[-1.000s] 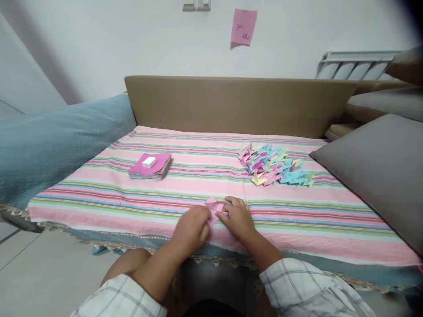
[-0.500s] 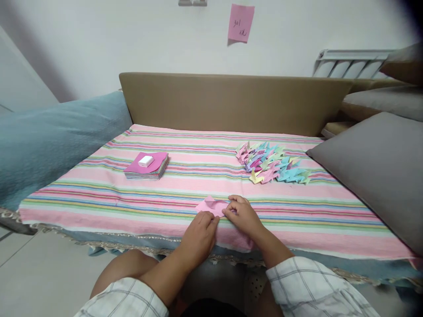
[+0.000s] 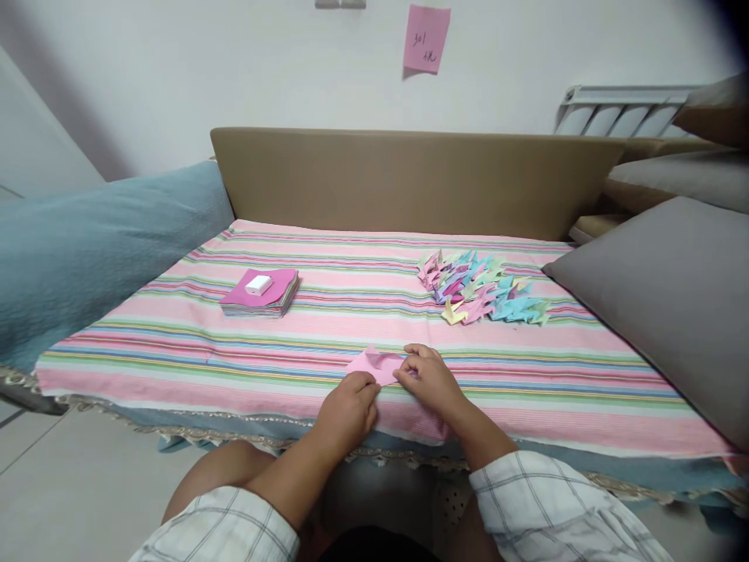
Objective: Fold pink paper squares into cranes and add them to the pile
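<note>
A partly folded sheet of pink paper (image 3: 379,367) lies on the striped cloth near the seat's front edge, with one flap raised at its left. My left hand (image 3: 352,402) has its fingers pressed together on the paper's lower left edge. Thumb and fingertips of my right hand (image 3: 426,381) pinch the paper's right side, hiding that end. Beyond the right hand sits a cluster of folded paper cranes (image 3: 483,289) in pink, blue, green, purple and yellow.
Back left, a stack of coloured paper (image 3: 260,300) carries a small white block (image 3: 258,285). A grey cushion (image 3: 661,297) borders the cloth at right, a blue-covered armrest (image 3: 117,234) at left. A brown backrest (image 3: 409,183) closes the far side; a pink note (image 3: 427,39) hangs above.
My left hand has slid slightly left and down along the paper's near edge, uncovering a bit more of it. The right hand keeps its pinch almost in place.
</note>
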`<action>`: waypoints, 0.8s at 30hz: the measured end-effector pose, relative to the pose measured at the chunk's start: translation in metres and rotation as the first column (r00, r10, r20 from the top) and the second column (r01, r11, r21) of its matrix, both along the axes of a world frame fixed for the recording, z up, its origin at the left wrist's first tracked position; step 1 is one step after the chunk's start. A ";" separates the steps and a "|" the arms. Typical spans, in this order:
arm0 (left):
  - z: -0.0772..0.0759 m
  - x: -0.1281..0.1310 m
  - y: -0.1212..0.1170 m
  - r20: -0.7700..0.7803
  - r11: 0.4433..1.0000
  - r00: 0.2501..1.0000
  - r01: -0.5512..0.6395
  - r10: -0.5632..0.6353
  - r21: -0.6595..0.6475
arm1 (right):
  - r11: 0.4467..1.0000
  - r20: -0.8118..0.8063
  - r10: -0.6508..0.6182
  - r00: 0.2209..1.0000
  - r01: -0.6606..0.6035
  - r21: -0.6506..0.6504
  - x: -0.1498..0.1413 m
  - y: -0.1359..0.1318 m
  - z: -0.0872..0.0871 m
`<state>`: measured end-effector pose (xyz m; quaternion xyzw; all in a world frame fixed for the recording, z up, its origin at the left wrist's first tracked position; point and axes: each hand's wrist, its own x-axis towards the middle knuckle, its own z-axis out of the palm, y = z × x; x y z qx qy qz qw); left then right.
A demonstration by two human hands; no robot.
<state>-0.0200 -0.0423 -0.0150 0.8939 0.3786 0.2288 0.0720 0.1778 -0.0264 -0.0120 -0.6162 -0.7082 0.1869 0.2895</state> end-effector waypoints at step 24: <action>-0.001 0.007 -0.003 -0.131 0.998 0.991 0.027 -0.019 0.062 | 1.000 0.009 -0.006 1.000 0.006 -0.028 0.008 0.000 0.001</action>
